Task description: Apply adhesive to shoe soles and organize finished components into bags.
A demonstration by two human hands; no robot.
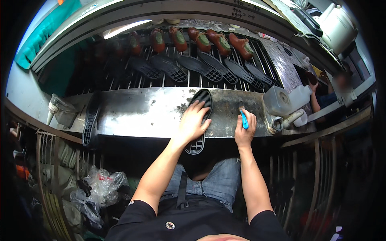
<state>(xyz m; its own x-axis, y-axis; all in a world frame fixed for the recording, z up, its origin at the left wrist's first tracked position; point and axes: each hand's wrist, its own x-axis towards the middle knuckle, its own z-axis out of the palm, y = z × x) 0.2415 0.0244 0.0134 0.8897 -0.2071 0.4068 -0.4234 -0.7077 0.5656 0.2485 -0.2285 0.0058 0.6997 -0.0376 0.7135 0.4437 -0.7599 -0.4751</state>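
Note:
A black shoe sole [196, 145] lies lengthwise on the metal ledge, its gridded near end jutting past the front edge. My left hand [192, 122] rests on it, palm down, fingers stretched over its ridged far part and the thumb apart. Part of the sole is hidden beneath that hand. To the right, my right hand [246, 129] is closed around the blue handle of a small brush [244, 119], whose tip points at the ledge. A second black sole [90, 124] sits at the ledge's left end, some way from my left hand.
Behind the metal ledge [136, 108], a slatted rack [142, 83] bears a row of black soles [201, 68] and brown shoe uppers [179, 40]. Plastic containers [277, 100] stand at the right. Clear plastic bags [102, 186] hang lower left. Another person's hand [313, 86] shows far right.

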